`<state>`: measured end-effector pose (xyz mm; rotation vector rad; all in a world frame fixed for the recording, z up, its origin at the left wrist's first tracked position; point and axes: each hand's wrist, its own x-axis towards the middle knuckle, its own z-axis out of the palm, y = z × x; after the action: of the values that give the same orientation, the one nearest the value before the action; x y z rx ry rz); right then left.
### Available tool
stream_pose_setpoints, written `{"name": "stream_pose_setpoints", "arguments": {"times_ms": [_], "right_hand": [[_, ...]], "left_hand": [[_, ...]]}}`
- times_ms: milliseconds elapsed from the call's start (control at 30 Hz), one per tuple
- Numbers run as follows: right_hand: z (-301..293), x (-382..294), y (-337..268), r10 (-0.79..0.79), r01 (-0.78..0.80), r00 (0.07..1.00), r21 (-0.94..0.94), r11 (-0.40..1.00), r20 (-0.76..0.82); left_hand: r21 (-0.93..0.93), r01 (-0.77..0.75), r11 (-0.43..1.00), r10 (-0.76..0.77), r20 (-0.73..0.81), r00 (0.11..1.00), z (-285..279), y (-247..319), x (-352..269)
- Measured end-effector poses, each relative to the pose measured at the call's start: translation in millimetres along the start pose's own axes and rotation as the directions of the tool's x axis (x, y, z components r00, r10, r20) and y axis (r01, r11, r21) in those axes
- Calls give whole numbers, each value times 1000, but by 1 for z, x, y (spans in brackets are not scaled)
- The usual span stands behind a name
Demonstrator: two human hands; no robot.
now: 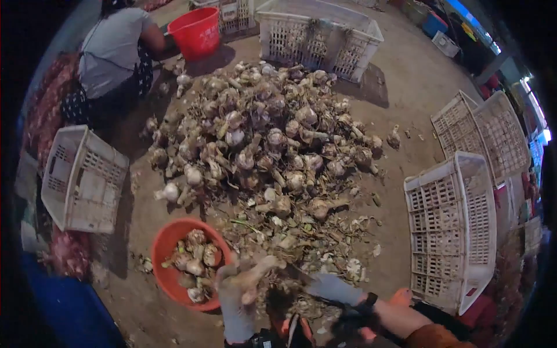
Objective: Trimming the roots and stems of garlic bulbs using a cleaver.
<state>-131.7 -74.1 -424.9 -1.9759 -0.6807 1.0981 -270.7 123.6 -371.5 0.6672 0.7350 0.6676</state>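
Note:
My left hand (237, 291), in a grey glove, holds a garlic bulb with its thick stem (261, 267) beside the orange basin; the hand is blurred. To its right is my right hand (335, 288), also gloved in grey. Something dark lies at its fingers, too blurred to name, and its grip is unclear. The orange plastic basin (162, 278) holds several trimmed garlic bulbs (194, 266). Beyond both hands spreads a large pile of garlic bulbs with stems (261, 130), with loose skins and stem scraps (322, 239) along its near side.
White plastic crates stand at the left (98, 182), at the back (320, 43) and at the right (439, 230). A person in a grey top (111, 52) crouches at the back left by a red bucket (198, 37). Blue material (69, 304) lies at the lower left.

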Motion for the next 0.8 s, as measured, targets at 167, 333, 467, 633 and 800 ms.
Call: {"name": "stream_pose_setpoints", "arguments": {"times_ms": [167,333,467,633,800], "right_hand": [[-5,58,-27,100,-109,990,-87,990,-101],[-18,185,-27,-469,282,820,-481,830,-328],[-13,166,-24,-278,326,909,116,938,-312],[-15,59,-80,159,-203,977,381,902,144],[-43,13,-134,243,-362,923,462,810,297]], "left_hand": [[913,-222,343,432,57,900,-39,68,0],[954,-273,120,289,229,929,17,43,7],[895,-431,-116,77,441,894,39,24,18],[662,-609,-438,-98,638,764,55,17,8],[865,-480,146,-101,495,863,46,23,-1]]}}
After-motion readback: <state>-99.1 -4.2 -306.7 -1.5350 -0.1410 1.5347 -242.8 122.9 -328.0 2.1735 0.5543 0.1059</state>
